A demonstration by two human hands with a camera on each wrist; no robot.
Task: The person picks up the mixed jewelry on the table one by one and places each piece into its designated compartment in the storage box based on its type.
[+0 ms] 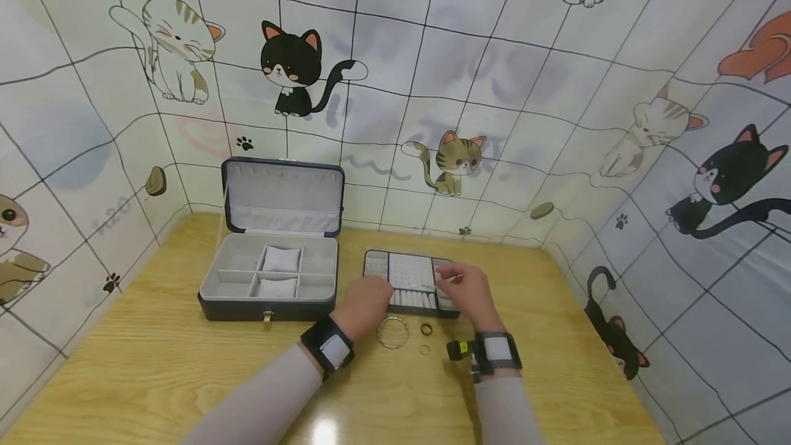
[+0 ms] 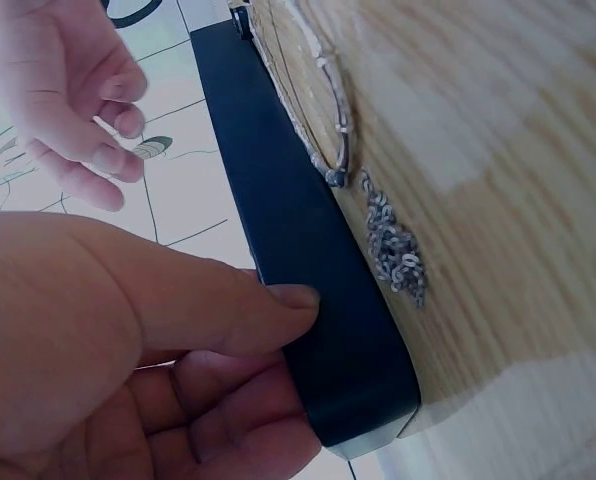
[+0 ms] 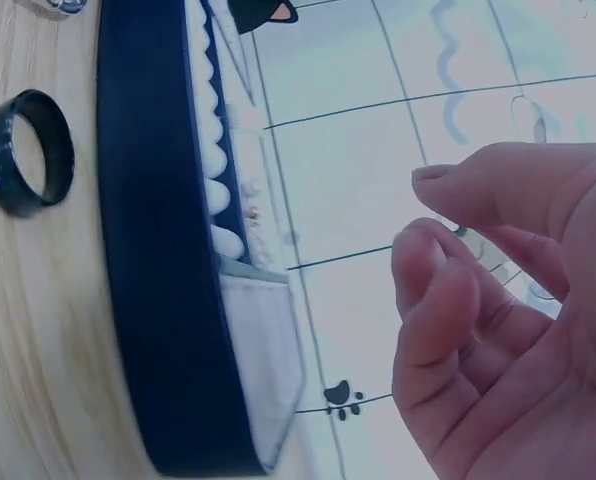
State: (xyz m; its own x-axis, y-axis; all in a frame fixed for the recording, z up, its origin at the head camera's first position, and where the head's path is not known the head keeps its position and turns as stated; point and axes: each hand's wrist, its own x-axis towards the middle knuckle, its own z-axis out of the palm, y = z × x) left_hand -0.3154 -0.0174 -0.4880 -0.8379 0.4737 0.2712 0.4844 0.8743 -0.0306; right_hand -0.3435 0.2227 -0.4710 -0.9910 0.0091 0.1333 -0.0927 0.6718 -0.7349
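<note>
Tray, one (image 3: 148,240), dark-walled and pale-lined, lying on one wooden table (image 1: 111,376); its sections include one row of white ring rolls at the front middle. Hands, two: the left hand (image 1: 364,304) grasps the tray at its front left corner, thumb on the outer face of the front wall; the right hand (image 1: 469,290) is released, held over the tray's right side, its fingers loosely bent, thumb and forefinger slightly apart with nothing visible between them. Wrist straps, two, dark, one per arm. Sleeves, two, pale. Bracelet, one (image 2: 341,120), lying just in front of the tray. Chain, one heap (image 2: 393,245), in front of the tray towards its left end, beside the bracelet. Rings, two, in front of the tray: one dark ring (image 3: 0,170), nearer, and one thin ring (image 1: 424,354), farther out. Box, one (image 1: 231,310), dark outside, left of the tray, with one raised lid (image 1: 281,194), one front clasp, six compartments and two white cushions (image 1: 281,259), one behind the other. Cloth (image 1: 383,53), white, checked and cat-printed, hanging behind the tray.
</note>
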